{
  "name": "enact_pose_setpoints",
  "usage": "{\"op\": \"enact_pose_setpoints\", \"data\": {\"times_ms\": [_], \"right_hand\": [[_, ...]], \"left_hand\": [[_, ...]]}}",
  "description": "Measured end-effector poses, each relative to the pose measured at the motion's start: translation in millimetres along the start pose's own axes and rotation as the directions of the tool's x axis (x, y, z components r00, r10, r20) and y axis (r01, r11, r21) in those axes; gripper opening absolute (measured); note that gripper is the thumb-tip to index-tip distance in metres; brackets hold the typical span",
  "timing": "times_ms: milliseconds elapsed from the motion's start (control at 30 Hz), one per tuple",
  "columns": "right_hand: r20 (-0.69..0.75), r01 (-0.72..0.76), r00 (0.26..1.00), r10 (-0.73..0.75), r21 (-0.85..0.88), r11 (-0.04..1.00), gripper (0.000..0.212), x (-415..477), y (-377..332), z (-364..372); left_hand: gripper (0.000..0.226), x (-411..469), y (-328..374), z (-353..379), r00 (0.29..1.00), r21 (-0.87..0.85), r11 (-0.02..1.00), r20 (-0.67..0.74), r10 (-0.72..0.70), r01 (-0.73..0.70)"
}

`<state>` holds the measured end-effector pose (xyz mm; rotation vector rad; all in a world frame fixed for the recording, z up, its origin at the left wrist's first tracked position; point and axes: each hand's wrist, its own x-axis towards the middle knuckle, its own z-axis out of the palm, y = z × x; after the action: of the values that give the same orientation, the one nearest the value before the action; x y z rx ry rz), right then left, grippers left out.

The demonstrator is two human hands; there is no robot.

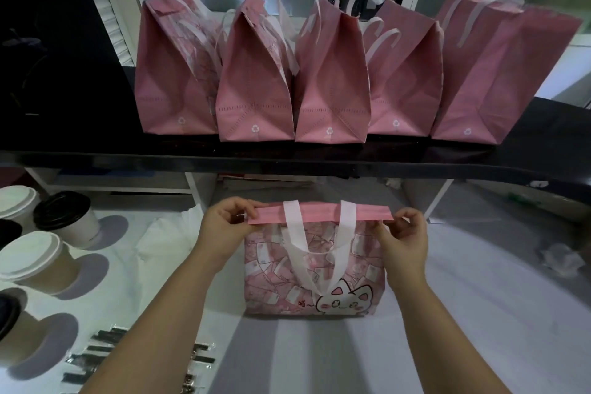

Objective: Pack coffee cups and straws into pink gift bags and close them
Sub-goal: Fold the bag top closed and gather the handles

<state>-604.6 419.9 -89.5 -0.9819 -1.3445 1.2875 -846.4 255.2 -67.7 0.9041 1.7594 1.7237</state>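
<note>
Five pink gift bags (329, 80) stand in a row on the black shelf (96, 158), tops folded down, so they look finished, though I can't see inside any of them. A sixth bag (315, 269) is being closed just below, upright on the white table (479, 313) directly in front of the person. Its cat-printed face is turned toward them and its mouth points up. The folded top band (319, 213) runs left to right, which is the bag's long axis from here, and the white handle (319, 253) hangs down over the print. The left hand (224, 227) pinches the left end of that band, fingers curled and clamped on the fold. The right hand (404, 240) pinches the right end the same way. I'd judge the job well past halfway. Several lidded coffee cups (35, 262) and wrapped straws (92, 358) lie on the table to the left, so more packing is probably left.
</note>
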Motion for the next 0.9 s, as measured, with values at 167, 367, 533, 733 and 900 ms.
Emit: {"op": "enact_pose_setpoints", "data": {"times_ms": [167, 367, 533, 733, 900], "right_hand": [[0.243, 0.414, 0.91, -0.335, -0.502, 0.76, 0.046, -2.0, -8.9, -16.5], [0.401, 0.634, 0.765, -0.504, -0.605, 0.482, 0.024, 2.4, -7.7, -21.6], [0.318, 0.529, 0.849, -0.423, -0.52, 0.67, 0.04, 5.8, -6.9, -17.4], [0.47, 0.692, 0.717, -0.515, -0.571, 0.443, 0.023, 9.2, -6.9, -26.7], [0.342, 0.546, 0.838, -0.426, -0.534, 0.645, 0.027, 2.6, -20.3, -23.0]], "left_hand": [[0.033, -1.4, -2.3, -13.4, 0.997, 0.198, 0.977, 0.036, 0.07, -0.076], [0.032, -0.9, -1.8, -16.3, 0.994, 0.187, 0.978, 0.082, 0.077, -0.091], [0.035, 1.7, -1.8, -15.8, 0.994, 0.251, 0.962, 0.056, 0.095, -0.106], [0.03, -7.9, -3.3, -22.5, 0.98, 0.48, 0.855, 0.121, 0.158, -0.197], [0.019, -19.8, 1.9, -16.2, 0.94, 0.562, 0.757, 0.137, 0.313, -0.334]]}}
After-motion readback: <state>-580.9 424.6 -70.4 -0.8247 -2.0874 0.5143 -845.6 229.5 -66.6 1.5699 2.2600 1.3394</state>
